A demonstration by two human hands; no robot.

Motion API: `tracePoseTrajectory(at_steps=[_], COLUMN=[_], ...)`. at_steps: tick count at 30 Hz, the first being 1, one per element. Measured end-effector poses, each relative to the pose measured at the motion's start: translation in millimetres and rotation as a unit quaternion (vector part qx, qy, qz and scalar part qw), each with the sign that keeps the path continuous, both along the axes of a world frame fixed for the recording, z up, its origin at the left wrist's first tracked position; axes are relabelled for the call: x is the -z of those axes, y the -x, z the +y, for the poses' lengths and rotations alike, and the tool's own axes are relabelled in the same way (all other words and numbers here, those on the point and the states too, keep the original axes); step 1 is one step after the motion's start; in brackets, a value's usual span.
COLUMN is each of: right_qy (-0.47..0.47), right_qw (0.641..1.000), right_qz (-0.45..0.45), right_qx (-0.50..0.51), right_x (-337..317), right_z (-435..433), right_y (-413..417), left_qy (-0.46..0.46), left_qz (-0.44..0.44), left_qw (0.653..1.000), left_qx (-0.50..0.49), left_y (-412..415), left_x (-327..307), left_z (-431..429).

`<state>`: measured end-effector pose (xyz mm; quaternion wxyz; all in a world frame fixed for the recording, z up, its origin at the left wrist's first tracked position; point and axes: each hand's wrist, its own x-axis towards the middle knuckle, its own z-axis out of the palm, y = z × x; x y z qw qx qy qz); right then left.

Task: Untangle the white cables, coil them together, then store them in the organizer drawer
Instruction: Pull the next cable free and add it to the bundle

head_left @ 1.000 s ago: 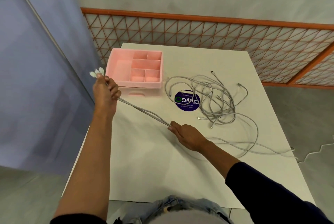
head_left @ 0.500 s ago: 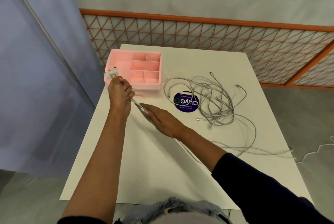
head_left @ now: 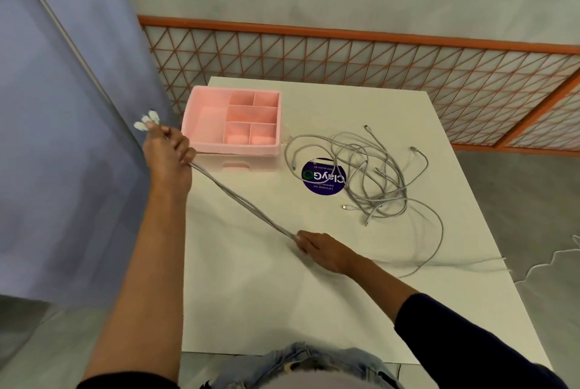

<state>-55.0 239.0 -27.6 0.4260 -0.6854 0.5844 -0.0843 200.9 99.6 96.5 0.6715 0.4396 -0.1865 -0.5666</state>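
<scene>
Head view: left hand (head_left: 168, 159) fingers (head_left: 184, 150) curled round white cables (head_left: 244, 204); right hand (head_left: 323, 250) pinches same strands, taut above worktop (head_left: 251, 300)

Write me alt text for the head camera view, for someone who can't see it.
Seen from above, a person's left hand and right hand hold a bundle of white cables stretched taut over a white table. More tangled cables lie to the right of a pink organizer, partly over a round purple sticker.

Head camera looks steeply down (wide-angle) over the table (head_left: 251, 294).
</scene>
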Motion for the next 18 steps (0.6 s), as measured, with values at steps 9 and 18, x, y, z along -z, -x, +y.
tracePoseTrajectory(at_steps=[9,18], right_qy=[-0.028,-0.096], right_qw=[0.997,0.994], right_qz=[0.072,0.015], right_qx=[-0.01,0.05], right_x=[4,-18], right_z=[6,-8], right_y=[22,22], left_qy=[0.017,0.026], left_qz=[-0.288,-0.497], left_qw=[0.952,0.722], left_qx=[0.105,0.48], left_y=[27,84], left_x=[14,54], left_z=[18,55])
